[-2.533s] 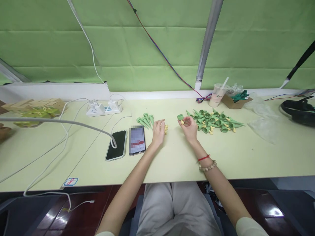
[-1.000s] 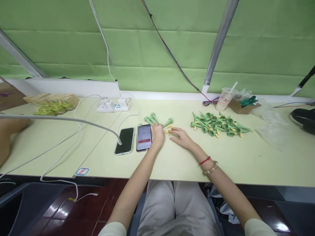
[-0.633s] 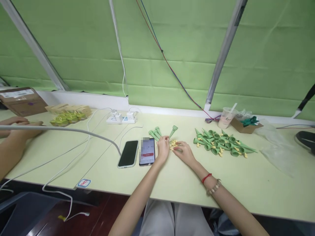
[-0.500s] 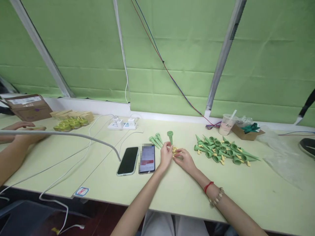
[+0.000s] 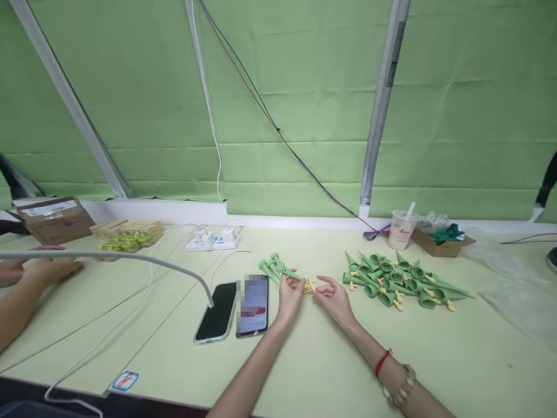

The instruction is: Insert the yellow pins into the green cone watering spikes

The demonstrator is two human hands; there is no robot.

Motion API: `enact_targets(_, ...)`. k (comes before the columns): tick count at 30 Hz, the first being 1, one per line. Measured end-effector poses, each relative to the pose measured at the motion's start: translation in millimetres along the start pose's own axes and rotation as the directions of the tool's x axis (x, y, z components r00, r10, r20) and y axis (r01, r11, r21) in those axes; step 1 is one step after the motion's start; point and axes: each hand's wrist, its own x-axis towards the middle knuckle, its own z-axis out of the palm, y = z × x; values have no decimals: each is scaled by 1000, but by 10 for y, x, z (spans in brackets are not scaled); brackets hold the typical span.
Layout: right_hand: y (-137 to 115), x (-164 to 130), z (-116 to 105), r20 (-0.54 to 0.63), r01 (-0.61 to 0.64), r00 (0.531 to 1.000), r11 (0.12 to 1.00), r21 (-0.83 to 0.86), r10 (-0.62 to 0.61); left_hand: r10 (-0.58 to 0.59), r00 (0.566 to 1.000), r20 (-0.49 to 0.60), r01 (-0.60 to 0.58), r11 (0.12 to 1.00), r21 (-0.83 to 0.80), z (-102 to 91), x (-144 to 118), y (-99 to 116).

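My left hand (image 5: 290,297) is closed around a green cone-shaped plastic spike (image 5: 289,271), which lies tilted with its wide end to the upper left. My right hand (image 5: 335,299) is just to the right, its fingertips closed at a small yellow plastic part (image 5: 312,287). More small yellow parts sit between the two hands, partly hidden by fingers. Beyond my left hand lie several green spikes (image 5: 267,268) with their round open ends facing away. A large heap of green spikes (image 5: 394,277), some with yellow parts fitted, spreads to the right.
Two phones, a black-screened one (image 5: 216,313) and a lit one (image 5: 253,307), lie left of my hands. A power strip (image 5: 213,242), a drink cup (image 5: 401,231), a cardboard box (image 5: 439,246) and plastic bags (image 5: 513,296) stand farther out. A co-worker's hands (image 5: 43,273) are at the left.
The spike in my left hand has tipped from upright to leaning left. My right hand has drawn slightly apart from the left. The view has tilted upward.
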Motion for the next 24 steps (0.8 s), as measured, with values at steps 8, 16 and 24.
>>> enact_targets(8,-71,-19,-79,-45,-120,991,981,155,128,-5,999,44,3,999,43,42,-35,15)
enact_targets(16,-131,11,-153,-50,-251,958,912,323,281,-191,920,342,199,980,12,122,-188,125)
enact_targets(24,-140,13,-176,-116,-243,948,911,333,295,-220,873,434,213,975,65,118,-179,77)
